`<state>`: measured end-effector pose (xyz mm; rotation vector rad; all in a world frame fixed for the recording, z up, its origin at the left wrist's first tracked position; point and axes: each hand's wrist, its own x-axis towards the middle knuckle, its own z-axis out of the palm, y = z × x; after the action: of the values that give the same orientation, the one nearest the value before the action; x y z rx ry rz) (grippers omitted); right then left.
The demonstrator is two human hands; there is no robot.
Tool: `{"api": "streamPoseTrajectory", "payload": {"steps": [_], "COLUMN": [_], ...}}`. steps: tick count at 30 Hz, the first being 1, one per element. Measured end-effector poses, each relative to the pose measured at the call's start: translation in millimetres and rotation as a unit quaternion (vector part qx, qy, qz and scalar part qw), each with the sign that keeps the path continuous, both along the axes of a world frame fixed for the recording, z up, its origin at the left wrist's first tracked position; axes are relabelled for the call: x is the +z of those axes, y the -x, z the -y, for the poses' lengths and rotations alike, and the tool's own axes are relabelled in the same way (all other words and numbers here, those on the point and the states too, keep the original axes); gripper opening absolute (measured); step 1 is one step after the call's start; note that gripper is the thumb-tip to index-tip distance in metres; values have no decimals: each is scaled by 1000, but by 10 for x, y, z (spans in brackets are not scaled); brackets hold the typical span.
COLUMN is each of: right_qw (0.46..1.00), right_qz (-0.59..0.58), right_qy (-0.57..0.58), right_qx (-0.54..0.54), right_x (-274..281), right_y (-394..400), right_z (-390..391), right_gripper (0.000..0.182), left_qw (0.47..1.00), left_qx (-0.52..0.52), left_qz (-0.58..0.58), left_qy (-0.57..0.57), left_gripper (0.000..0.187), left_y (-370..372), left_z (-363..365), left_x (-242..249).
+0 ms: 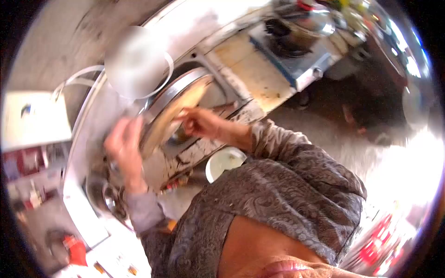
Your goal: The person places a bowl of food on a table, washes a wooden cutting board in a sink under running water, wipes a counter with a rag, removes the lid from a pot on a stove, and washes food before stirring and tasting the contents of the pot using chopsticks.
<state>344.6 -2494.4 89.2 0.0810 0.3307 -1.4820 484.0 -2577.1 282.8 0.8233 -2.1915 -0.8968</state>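
Note:
A round wooden board (163, 125) stands tilted, seen nearly edge-on, beside a silver metal rim (181, 87) over the steel sink (222, 85). My right hand (200, 123) has its fingers curled and pressed at the near side of the board. At the board's left end is my left hand (124, 144), fingers raised and smeared by motion, close to the edge. Behind the board, a white round vessel (136, 62) with a looped handle is blurred.
A gas stove (296, 55) with a dark pot stands on the counter at upper right. Below the counter sits a white basin (225, 163). Metal bowls (109, 197) lie to the left, and a white box (37, 118) is farther left. A dark recess opens under the stove.

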Motion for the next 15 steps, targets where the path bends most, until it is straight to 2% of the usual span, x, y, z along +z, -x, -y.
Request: {"api": "streamPoseTrajectory", "payload": {"steps": [1, 2, 3, 5, 8, 9, 11, 12, 15], "right_qw": [998, 998, 998, 998, 995, 988, 984, 979, 981], "right_qz": [-45, -54, -25, -37, -51, -92, -75, -108, -72], "right_qy": [-25, -11, -24, 21, 14, -19, -6, 10, 11], "right_qx": [-38, -20, -48, -50, -90, -119, -164, -171, -182], "right_x": [297, 424, 523, 528, 724, 842, 904, 833, 696], "right_y": [-129, -198, -270, -640, -1443, -1777, -2439, -2738, -3476], "right_z": [-101, -195, -326, -410, -694, -785, -946, -989, -1147], "right_gripper": [53, 58, 47, 53, 55, 51, 36, 20, 16], "left_qw": [999, 996, 992, 979, 965, 959, 954, 951, 948], "left_qx": [6, 1, 3, -57, -103, -119, -164, -191, -232], "left_qz": [-33, -65, -91, -161, -198, -207, -198, -189, -156], "left_qy": [-36, -64, -91, -111, -138, -152, -157, -156, -152], "left_gripper": [23, 23, 22, 20, 19, 19, 19, 20, 20], "left_y": [-163, -260, -311, -720, -1524, -1807, -2368, -2619, -3190], "left_z": [-25, -101, -228, -329, -452, -466, -481, -486, -607], "left_x": [86, 162, 248, 377, 502, 524, 529, 508, 472]}}
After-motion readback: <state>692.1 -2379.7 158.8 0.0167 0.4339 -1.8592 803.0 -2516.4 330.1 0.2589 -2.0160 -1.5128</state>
